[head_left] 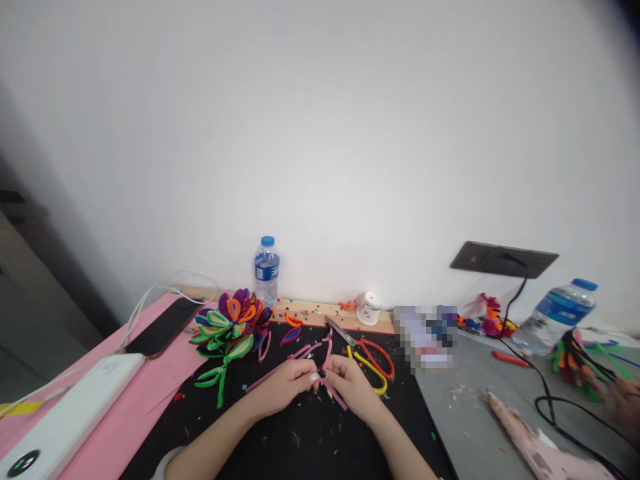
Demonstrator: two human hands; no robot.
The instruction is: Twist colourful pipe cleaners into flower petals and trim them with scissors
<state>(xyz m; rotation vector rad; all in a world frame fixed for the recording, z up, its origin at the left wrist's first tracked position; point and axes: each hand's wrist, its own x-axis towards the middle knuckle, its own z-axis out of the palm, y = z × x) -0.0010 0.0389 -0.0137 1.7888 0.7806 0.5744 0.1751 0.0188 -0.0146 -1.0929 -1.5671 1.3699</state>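
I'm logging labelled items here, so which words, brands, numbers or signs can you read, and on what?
None reads clearly:
Bottle against the wall: white lettering on blue label, too small.
Bottle at far right: label lettering too blurred.
White cup: dark marks, illegible.
White device: faint marking and glowing characters in its black oval, too blurred.

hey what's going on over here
A person's left hand and right hand meet over a black mat, fingertips pinching pink fuzzy strips between them. Beyond the right hand lie scissors with orange and yellow handles, held by neither hand. To the left sits a multicoloured fuzzy flower, with a water bottle behind it near the wall.
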